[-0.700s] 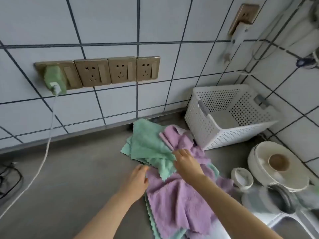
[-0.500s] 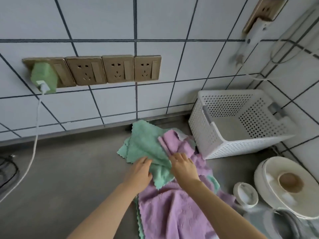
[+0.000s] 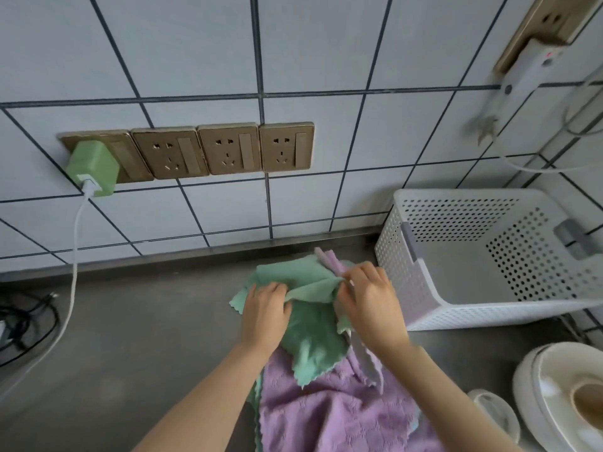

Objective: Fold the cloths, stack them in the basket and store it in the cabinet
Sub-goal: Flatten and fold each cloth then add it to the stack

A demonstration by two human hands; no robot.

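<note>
Both hands now sit further back toward the wall than half a second ago, lifting an edge of the green cloth (image 3: 310, 334) taut between them. Forearms cover much of the cloth pile, and the purple cloth (image 3: 329, 415) runs off the bottom edge; a grey cloth (image 3: 367, 360) shows only as a strip. White tiled wall (image 3: 195, 60) with dark grout backs the grey table (image 3: 130, 337). Just right of the pile stands the white perforated basket (image 3: 489, 314), nothing in it. Left hand (image 3: 264, 318) has a closed pinching grip on the green cloth's edge; right hand (image 3: 372, 301) pinches the same edge. Sockets (image 3: 228, 150) hold a green charger (image 3: 93, 169).
</note>
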